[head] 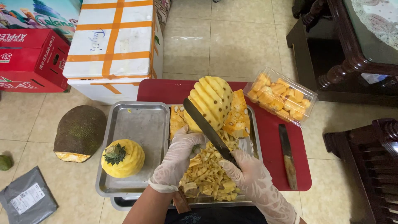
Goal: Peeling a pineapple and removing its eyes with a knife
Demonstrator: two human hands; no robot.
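Left hand [179,155], gloved, grips the lower end of a peeled pineapple [210,101], fingers curled around it; the fruit is held tilted up over the right-hand steel tray [253,141]. Spiral grooves are cut across its yellow surface. Right hand [248,172], gloved, is closed around the handle of a long dark knife [207,129]; the blade lies diagonally against the pineapple's near side.

Beneath the hands, a heap of pale yellow peel strips [207,176] fills the tray. Orange jackfruit pieces [238,116] sit at the tray's far end, touching the pineapple's right flank.

On the left steel tray [137,124]: a second peeled pineapple [123,158], crown stub facing the camera. Both trays rest on a red desk [271,137]. Also on the desk: a spare knife [287,155] with wooden handle, right of the trays, and a clear plastic box [281,97] of orange fruit pieces at the far right corner.

On the floor, left: a cut jackfruit half [80,132], a taped white foam box [114,45].
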